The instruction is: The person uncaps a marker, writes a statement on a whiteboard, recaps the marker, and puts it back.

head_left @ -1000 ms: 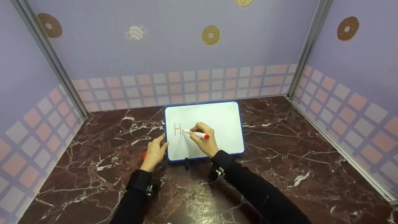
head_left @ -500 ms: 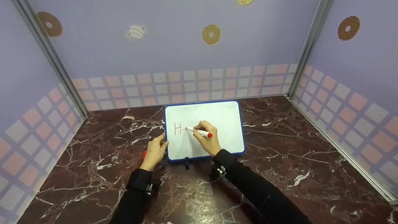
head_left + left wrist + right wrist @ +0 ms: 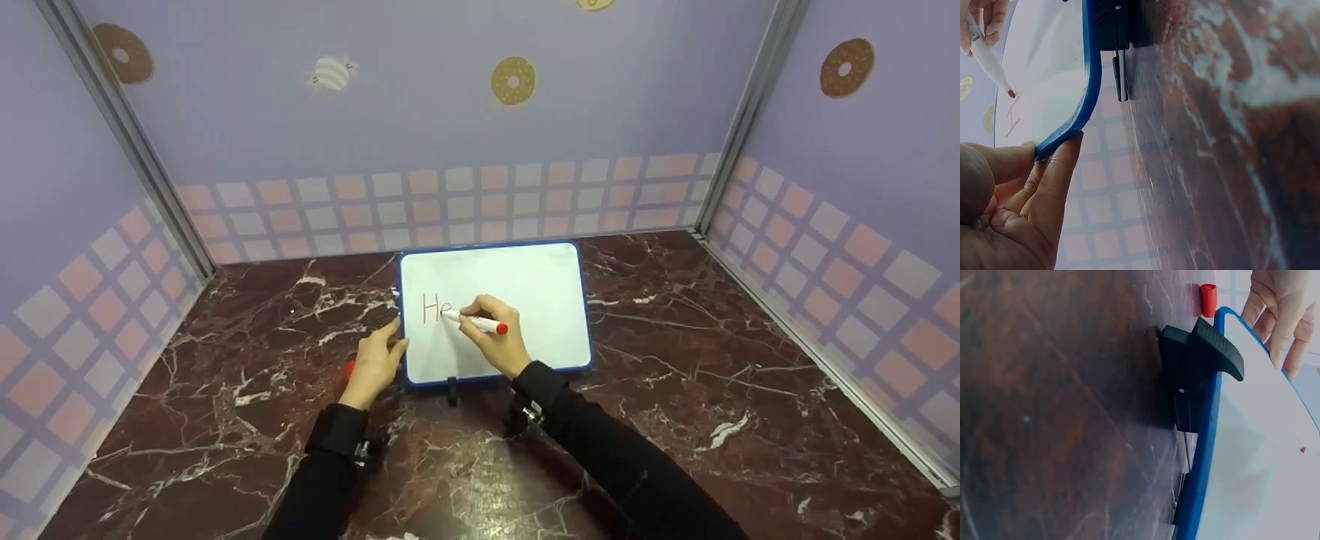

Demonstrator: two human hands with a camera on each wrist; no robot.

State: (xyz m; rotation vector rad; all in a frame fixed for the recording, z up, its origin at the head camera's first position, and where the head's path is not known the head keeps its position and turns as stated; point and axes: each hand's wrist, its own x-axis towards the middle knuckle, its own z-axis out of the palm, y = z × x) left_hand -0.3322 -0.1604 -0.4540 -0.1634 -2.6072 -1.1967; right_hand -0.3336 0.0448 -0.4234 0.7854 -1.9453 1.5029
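Writing on a whiteboard [image 3: 525, 292]: right hand [image 3: 499, 339] pinches a red-capped marker [image 3: 480, 324] between thumb and fingers, fingers curled round the barrel, red end pointing right and away from the writing. Marker tip sits on the board surface just right of the red letters "He" [image 3: 436, 308], in the left-middle part of the board. In the left wrist view the tip [image 3: 1011, 93] shows red and is touching or almost touching the white surface next to red strokes.

Left hand [image 3: 373, 364] is at the board's lower-left edge. Fingers are mostly straight and press against the blue frame [image 3: 1088, 84]; nothing is gripped. The right wrist view shows those fingers [image 3: 1275, 323] resting on the frame's corner.

The board lies near the middle of the dark red marble table [image 3: 712, 360], long side left to right, blue rim all round. A black clip [image 3: 1199, 368] is fixed at the near edge of the board, roughly between the two wrists. A small red cap [image 3: 1207, 300] lies on the table just beside the left hand, close to the board's corner; mostly hidden by the hand in the head view.

Both sleeves are black. Walls [image 3: 450, 112] behind are lilac with doughnut stickers and a checked band.
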